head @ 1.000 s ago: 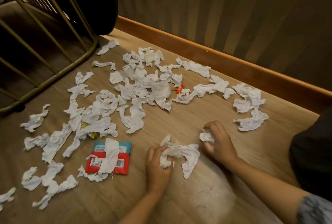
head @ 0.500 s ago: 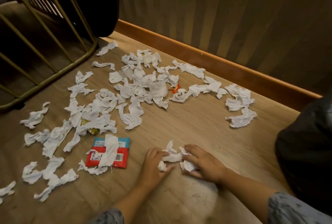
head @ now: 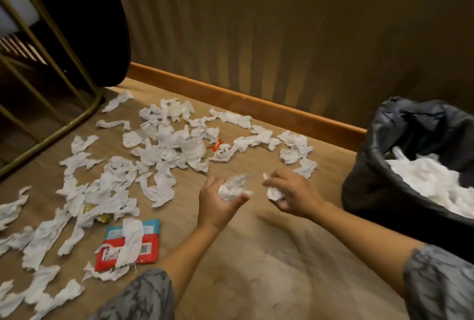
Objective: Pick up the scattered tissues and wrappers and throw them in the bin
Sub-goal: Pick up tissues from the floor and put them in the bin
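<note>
My left hand [head: 218,201] is raised off the floor, palm up, holding a crumpled white tissue wad [head: 232,187]. My right hand [head: 289,190] grips a second small tissue wad [head: 273,193], closer to the bin. The bin [head: 379,171] stands at the right, lined with a black bag and holding white tissues. Several white tissue scraps [head: 169,148] lie scattered over the wooden floor to the left and ahead. A red and blue wrapper [head: 151,251] lies near my left forearm under a tissue strip. A small orange wrapper [head: 215,145] sits among the far tissues.
A gold metal frame [head: 48,137] and a dark rounded object [head: 102,25] stand at the far left. A striped wall with a wooden skirting board [head: 256,104] runs behind the mess. A yellow wrapper [head: 105,218] peeks from under tissues at the left.
Both hands have lifted from the floor, each with a tissue wad, and moved right. The view has swung right, bringing the bin into sight.
</note>
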A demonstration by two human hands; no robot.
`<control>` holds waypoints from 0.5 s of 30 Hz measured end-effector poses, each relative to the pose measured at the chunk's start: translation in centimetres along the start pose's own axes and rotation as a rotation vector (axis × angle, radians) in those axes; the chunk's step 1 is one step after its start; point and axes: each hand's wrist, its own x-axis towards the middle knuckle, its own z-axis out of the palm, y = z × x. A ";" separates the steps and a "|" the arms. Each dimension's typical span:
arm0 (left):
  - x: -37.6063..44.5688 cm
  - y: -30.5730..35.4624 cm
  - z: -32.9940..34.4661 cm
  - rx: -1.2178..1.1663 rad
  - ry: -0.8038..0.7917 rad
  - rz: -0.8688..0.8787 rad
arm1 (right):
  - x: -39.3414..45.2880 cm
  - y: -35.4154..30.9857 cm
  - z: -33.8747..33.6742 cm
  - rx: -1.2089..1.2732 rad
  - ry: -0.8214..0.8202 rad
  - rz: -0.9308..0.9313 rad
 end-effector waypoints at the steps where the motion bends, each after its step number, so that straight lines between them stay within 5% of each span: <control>1: 1.0 0.9 0.4 -0.016 0.000 0.030 | 0.3 -0.1 -1.6 0.007 0.053 0.010; 5: 4.0 6.5 2.4 -0.079 -0.017 -0.008 | 0.5 -0.8 -8.6 -0.011 0.234 0.022; 10: 6.4 13.4 6.0 -0.068 -0.117 0.163 | -1.9 -0.5 -16.0 -0.125 0.455 0.084; 15: 7.1 20.4 10.2 -0.244 -0.193 0.215 | -6.3 1.6 -20.3 -0.079 0.691 0.368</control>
